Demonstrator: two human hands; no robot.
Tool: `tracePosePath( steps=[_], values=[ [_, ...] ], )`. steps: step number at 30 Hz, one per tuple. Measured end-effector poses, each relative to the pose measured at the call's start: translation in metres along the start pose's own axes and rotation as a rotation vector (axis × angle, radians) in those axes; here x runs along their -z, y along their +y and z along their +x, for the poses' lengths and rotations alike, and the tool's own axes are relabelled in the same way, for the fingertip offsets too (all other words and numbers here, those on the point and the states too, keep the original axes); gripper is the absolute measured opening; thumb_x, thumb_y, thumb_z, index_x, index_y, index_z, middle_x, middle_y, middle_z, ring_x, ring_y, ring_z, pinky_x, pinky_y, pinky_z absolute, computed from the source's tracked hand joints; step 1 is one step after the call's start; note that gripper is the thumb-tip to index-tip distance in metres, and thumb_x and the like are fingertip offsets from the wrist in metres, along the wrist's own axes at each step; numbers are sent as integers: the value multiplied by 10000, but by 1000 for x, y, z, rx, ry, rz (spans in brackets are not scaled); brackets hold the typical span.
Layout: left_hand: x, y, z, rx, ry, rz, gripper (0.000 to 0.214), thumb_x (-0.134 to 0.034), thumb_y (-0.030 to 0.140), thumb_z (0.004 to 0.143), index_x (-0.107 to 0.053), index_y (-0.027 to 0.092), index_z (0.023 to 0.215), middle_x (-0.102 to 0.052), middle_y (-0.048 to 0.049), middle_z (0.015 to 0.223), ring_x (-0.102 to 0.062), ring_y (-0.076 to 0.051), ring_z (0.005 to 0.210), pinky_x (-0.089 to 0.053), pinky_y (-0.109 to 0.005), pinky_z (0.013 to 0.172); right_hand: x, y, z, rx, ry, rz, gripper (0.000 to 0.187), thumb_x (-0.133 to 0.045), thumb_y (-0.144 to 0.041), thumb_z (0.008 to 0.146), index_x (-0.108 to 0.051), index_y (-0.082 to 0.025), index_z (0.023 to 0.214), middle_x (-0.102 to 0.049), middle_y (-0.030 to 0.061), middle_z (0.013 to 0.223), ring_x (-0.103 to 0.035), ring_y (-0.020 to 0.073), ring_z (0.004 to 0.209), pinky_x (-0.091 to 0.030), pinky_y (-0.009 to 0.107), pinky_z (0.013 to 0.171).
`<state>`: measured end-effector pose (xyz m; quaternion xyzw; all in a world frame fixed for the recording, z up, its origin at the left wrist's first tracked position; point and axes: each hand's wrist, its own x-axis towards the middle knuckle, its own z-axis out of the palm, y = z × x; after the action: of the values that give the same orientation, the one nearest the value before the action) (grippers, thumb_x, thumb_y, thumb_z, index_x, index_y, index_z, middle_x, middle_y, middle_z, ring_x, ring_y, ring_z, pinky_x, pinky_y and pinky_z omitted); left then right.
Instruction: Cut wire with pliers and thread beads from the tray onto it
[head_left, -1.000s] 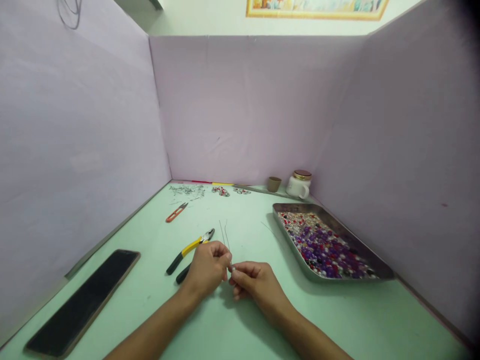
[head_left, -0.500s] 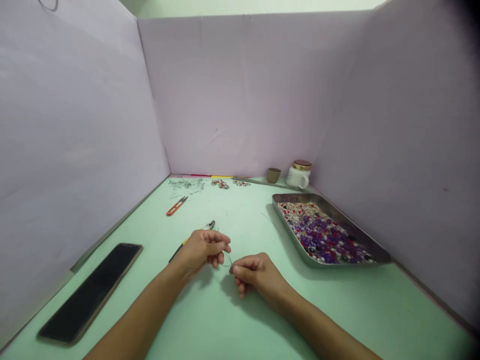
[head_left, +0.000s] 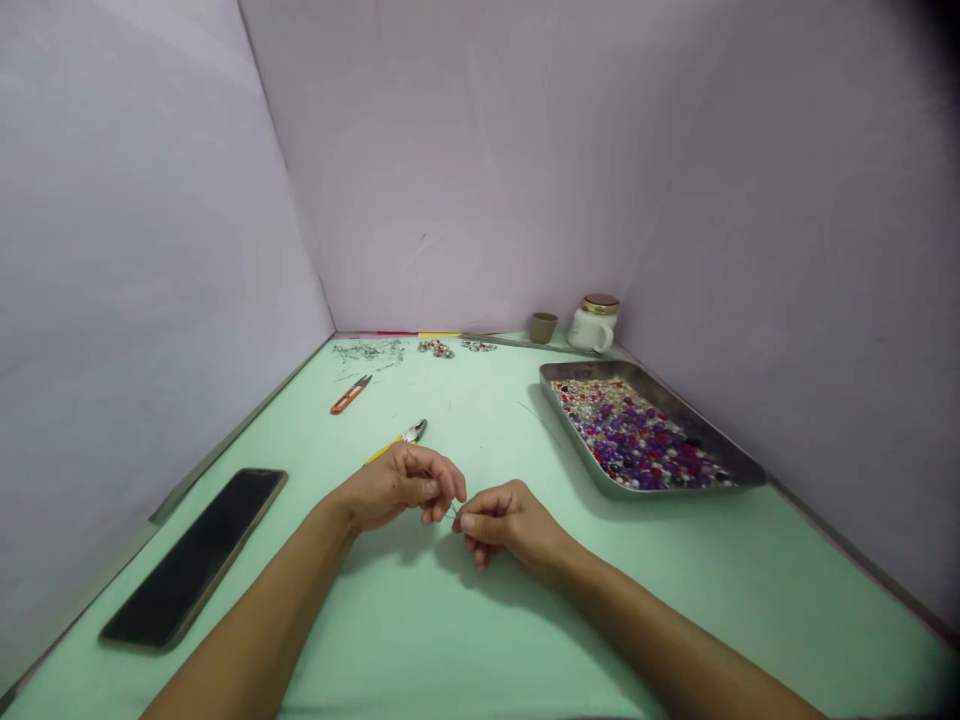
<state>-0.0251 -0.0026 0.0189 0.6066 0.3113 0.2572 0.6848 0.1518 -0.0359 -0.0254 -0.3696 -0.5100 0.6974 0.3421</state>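
Between my two hands shows a short piece of thin wire [head_left: 451, 512], bent and mostly hidden by the fingers. My left hand [head_left: 409, 485] is closed, thumb against curled fingers, on one part of it. My right hand [head_left: 502, 525] pinches the other part between thumb and forefinger, close beside the left fingertips. Both hands are held just above the green tabletop [head_left: 450, 630]. Behind the left hand lie pliers [head_left: 411, 433] with yellow handles, partly covered by that hand.
A metal tray [head_left: 600, 478] of mixed beads stands at the right. A phone [head_left: 199, 560] lies at the left, with orange thread snips [head_left: 351, 394] beyond it. Wire bits [head_left: 371, 352], beaded pieces [head_left: 436, 348], a small cup [head_left: 543, 327] and a lidded mug [head_left: 594, 325] sit along the back wall.
My hands have drawn closer together, and less of the wire shows between them. My left hand has turned a little. The whole view has tilted slightly downward.
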Motion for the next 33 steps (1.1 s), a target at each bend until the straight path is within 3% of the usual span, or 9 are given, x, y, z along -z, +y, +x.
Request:
tracePosePath(
  steps=[11,15,19,23,27,30,33],
  values=[
    [-3,0,-2,38,-59,-19,230,-655,343,585,-567,131,601,-597,-97,851,-508,-85,471,-405,-260,500,-2,-8,-6,-19,-106,-12,253,-660,-342,584,-643,-101,657,-546,-14,507,-502,85,415,-431,242,464],
    [-3,-4,2,11,-39,-2,238,-629,357,619,-591,123,631,-587,-68,706,-500,-95,458,-382,-237,444,-3,-10,-8,11,-114,-81,256,-632,-363,608,-621,-108,631,-528,-21,506,-492,81,417,-417,226,455],
    [-4,-12,8,-61,118,117,194,-606,311,646,-598,121,608,-535,-13,533,-428,-71,410,-326,-211,413,-6,-10,-9,68,-129,-187,280,-578,-361,659,-531,-135,501,-483,-32,481,-459,70,406,-395,204,443],
    [-12,-18,14,-151,250,263,133,-597,242,633,-616,125,571,-554,-11,567,-425,-77,487,-335,-211,472,-11,-9,-10,104,-106,-256,280,-545,-336,684,-491,-152,480,-461,-36,470,-455,76,407,-379,199,434],
    [-23,-19,21,-153,346,385,139,-571,230,642,-619,122,570,-580,-24,579,-489,-117,570,-385,-231,555,-11,-9,-9,181,-46,-321,280,-522,-300,700,-486,-156,462,-468,-33,439,-472,87,422,-359,197,442],
    [-24,-16,24,-187,470,520,164,-528,248,688,-642,136,651,-623,-38,644,-536,-147,638,-415,-256,617,-7,-11,-5,180,69,-269,270,-528,-298,690,-502,-155,463,-477,-34,424,-467,87,415,-372,204,457],
    [-20,-11,19,-361,729,782,202,-488,244,729,-659,168,807,-646,-64,837,-537,-189,843,-397,-309,789,-1,-11,1,134,233,-149,220,-562,-324,665,-549,-152,529,-505,-31,463,-480,91,416,-404,219,472]
  ],
)
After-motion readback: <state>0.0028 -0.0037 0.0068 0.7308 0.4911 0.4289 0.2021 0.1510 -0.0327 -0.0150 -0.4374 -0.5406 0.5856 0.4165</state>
